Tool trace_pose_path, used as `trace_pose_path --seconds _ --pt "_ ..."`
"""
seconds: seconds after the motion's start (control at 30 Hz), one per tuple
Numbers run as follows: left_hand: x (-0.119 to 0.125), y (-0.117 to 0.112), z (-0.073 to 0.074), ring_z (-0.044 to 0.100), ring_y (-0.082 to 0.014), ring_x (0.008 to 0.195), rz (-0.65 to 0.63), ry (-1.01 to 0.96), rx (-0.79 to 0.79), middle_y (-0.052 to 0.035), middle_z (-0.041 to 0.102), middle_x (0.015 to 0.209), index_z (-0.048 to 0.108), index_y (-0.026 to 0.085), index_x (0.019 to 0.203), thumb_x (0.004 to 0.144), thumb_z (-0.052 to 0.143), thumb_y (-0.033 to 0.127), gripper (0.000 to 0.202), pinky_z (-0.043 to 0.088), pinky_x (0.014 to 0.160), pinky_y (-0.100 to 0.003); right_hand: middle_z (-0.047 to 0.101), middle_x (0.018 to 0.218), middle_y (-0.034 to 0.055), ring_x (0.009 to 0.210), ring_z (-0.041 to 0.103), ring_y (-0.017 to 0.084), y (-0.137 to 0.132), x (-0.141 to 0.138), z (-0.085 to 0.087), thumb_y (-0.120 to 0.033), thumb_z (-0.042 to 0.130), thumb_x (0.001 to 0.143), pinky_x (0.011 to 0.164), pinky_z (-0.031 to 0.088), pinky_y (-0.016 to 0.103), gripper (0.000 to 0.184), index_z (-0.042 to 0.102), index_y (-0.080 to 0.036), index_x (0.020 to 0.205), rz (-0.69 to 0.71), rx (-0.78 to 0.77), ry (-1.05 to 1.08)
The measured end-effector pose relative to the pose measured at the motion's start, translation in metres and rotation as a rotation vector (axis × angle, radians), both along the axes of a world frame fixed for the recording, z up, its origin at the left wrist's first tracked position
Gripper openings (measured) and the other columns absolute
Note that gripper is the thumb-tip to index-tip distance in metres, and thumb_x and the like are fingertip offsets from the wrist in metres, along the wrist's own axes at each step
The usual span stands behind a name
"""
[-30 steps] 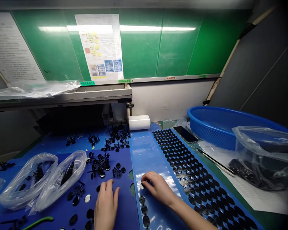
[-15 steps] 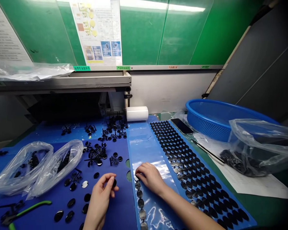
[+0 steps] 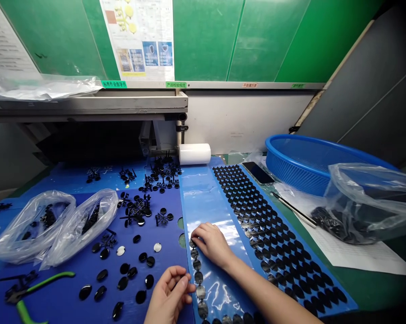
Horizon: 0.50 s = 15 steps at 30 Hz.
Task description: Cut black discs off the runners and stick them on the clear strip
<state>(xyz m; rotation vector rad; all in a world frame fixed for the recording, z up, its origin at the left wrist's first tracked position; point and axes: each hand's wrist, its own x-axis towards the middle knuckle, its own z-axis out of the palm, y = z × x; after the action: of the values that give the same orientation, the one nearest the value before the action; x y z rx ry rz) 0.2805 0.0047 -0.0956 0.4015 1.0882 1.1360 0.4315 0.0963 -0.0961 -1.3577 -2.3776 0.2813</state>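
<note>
Green-handled cutters (image 3: 49, 281), far left | loose black discs (image 3: 122, 283) across the blue mat (image 3: 169, 243) | left hand (image 3: 169, 294) curled, can't tell if holding | disc column (image 3: 198, 276) along the film (image 3: 208, 200) | right hand (image 3: 212, 243) fingering its far end, grip unclear | disc-covered sheet (image 3: 348, 305)

This is a factory workshop, seen at a worker's bench (image 3: 372, 288) for small parts. Black discs (image 3: 198, 276) lie in rows on blue film (image 3: 206, 193), near green-handled cutters (image 3: 49, 281) and bags (image 3: 66, 240) of black parts. Behind, a green board (image 3: 203, 45) carries printed sheets (image 3: 155, 27) above Chinese-lettered labels (image 3: 176, 84).
</note>
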Motion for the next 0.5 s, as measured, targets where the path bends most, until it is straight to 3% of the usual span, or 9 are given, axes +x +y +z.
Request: trace_pose_path --seconds 0.13,0.27,0.5 --pt "0.0 0.002 0.003 0.059 -0.0126 0.059 0.006 -0.114 0.007 -0.0112 0.065 0.087 0.053 0.014 0.079 0.052 0.076 0.032 0.04 0.041 0.044 -0.017 0.056 0.081 0.0005 0.079 0.052 0.018 -0.002 -0.002 -0.001 -0.022 0.049 0.086 0.071 0.04 0.035 0.011 0.057 -0.016 0.082 -0.004 0.003 0.004" --pt "-0.001 0.007 0.004 0.061 -0.0124 0.063 0.017 -0.212 -0.028 -0.0152 0.064 0.093 0.051 0.012 0.079 0.056 0.075 0.021 0.034 0.046 0.05 -0.017 0.056 0.081 0.0007 0.08 0.051 0.019 -0.002 -0.002 -0.001 -0.022 0.049 0.085 0.073 0.039 0.037 0.01 0.057 -0.016 0.081 -0.02 -0.009 0.039" --pt "-0.001 0.008 0.009 0.061 -0.0116 0.068 0.029 -0.191 -0.043 -0.007 0.062 0.077 0.051 0.013 0.084 0.073 0.058 0.007 0.015 0.049 0.059 -0.017 0.059 0.086 0.0035 0.08 0.053 0.019 -0.014 0.0 0.019 -0.017 0.05 0.084 0.071 0.04 0.032 0.009 0.057 -0.019 0.09 -0.009 -0.094 0.264"
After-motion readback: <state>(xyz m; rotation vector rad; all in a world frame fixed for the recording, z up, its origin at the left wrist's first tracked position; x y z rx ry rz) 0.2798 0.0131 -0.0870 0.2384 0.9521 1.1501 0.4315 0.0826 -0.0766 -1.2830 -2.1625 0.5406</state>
